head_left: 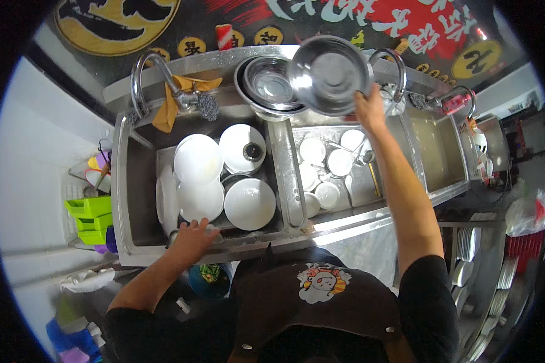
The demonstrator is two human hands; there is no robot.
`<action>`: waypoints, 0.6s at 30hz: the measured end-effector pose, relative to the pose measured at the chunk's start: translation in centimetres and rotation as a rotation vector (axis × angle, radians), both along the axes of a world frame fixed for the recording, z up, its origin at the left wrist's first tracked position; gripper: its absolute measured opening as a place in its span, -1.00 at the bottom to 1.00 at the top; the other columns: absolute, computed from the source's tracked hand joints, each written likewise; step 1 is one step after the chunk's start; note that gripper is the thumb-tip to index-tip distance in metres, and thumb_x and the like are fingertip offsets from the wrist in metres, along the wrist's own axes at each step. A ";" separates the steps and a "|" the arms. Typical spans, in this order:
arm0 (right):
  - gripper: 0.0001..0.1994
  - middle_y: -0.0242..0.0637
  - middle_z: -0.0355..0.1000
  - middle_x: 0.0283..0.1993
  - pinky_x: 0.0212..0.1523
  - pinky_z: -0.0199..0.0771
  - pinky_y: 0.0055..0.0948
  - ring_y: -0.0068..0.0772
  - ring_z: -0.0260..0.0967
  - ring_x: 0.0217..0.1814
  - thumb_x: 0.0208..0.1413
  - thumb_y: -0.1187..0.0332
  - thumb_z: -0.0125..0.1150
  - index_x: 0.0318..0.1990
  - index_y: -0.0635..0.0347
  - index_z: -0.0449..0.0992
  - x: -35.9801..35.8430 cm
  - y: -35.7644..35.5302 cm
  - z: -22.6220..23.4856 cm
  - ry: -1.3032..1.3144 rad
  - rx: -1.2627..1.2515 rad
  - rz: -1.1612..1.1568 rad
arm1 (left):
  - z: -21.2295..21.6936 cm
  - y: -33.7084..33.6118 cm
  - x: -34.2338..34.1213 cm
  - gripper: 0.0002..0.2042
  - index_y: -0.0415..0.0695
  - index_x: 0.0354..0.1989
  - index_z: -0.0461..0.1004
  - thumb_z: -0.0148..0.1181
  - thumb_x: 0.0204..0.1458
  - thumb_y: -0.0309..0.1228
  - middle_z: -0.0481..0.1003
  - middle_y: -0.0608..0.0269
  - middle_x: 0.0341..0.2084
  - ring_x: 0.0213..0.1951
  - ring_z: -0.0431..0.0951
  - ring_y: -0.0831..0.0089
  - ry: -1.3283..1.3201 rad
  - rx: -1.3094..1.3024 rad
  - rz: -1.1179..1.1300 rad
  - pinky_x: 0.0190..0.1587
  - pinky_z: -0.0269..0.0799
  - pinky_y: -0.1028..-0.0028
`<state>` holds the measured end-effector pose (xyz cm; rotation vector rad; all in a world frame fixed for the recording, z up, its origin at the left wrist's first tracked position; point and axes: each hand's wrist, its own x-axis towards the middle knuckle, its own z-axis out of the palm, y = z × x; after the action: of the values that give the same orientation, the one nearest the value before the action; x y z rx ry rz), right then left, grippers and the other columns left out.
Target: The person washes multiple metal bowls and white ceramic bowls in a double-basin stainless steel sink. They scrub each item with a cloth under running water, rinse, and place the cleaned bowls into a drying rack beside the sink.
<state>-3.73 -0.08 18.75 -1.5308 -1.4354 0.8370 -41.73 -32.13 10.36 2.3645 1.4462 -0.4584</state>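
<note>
My right hand (368, 109) grips a round stainless steel bowl (332, 74) by its rim, thumb and fingers closed on the near right side. The bowl is raised over the back of the sink, slightly blurred. Just left of it, a stack of metal bowls (271, 83) sits on the back ledge. My left hand (194, 237) is low at the left basin's front edge, fingers spread beside a white plate (201, 199). Part of something shiny shows near its fingertips; I cannot make out what. Also in that basin are a white bowl (250, 204) and another white dish (239, 145).
The middle basin holds several small white cups (340, 162) and spoons. An orange cloth (166, 112) hangs by the left faucet (138, 78); another faucet (399, 66) stands behind my right hand. Green bins (91, 219) are at left, racks of stacked plates (466, 248) at right.
</note>
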 end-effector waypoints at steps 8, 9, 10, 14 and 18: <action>-0.56 0.02 0.47 -0.25 -0.36 0.61 -0.44 -0.32 0.49 -0.39 0.24 0.11 0.03 0.00 0.40 0.32 -3.6 -0.3 -2.9 0.612 -0.481 0.288 | 6.9 7.5 2.4 -0.50 -0.14 0.09 0.34 0.03 -0.13 -0.67 0.43 0.01 -0.06 -0.07 0.49 0.02 -0.724 0.262 0.579 -0.02 0.38 0.22; -0.55 0.01 0.47 -0.24 -0.36 0.60 -0.46 -0.34 0.49 -0.40 0.24 0.09 0.02 -0.01 0.40 0.33 -2.2 -0.8 -3.6 0.554 -0.468 0.319 | 5.5 8.8 3.4 -0.49 -0.18 0.11 0.33 0.02 -0.12 -0.67 0.43 -0.03 -0.03 -0.05 0.49 0.06 -0.868 0.253 0.626 0.00 0.37 0.25; -0.51 -0.03 0.48 -0.19 -0.36 0.58 -0.47 -0.37 0.48 -0.39 0.25 0.04 -0.02 0.01 0.40 0.32 -0.8 -1.6 -4.1 0.449 -0.482 0.302 | 4.8 10.2 5.0 -0.51 -0.21 0.11 0.32 0.03 -0.11 -0.66 0.44 -0.02 -0.04 -0.06 0.49 0.14 -0.941 0.178 0.722 0.01 0.36 0.30; -0.41 -0.05 0.47 -0.17 -0.25 0.55 -0.38 -0.32 0.48 -0.27 0.22 -0.10 -0.06 0.05 0.35 0.32 7.3 -3.6 -8.0 0.598 -0.572 0.073 | 0.3 17.1 14.5 -0.55 -0.25 0.12 0.31 0.07 -0.03 -0.59 0.47 0.10 -0.10 -0.10 0.49 0.34 -1.483 -0.171 0.965 -0.06 0.38 0.40; -0.26 -0.05 0.40 -0.03 -0.36 0.60 -0.34 -0.24 0.46 -0.19 0.09 -0.24 0.01 0.14 0.30 0.25 12.3 -7.7 -10.2 0.599 -0.671 0.075 | -1.6 23.1 25.1 -0.65 -0.22 0.00 0.35 0.07 -0.01 -0.61 0.48 0.14 -0.19 -0.16 0.51 0.33 -1.612 -0.528 1.226 -0.15 0.46 0.31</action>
<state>8.61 -7.80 8.55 -1.4893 -0.7986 1.7713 -16.66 -9.01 8.76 0.5138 1.1876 0.9992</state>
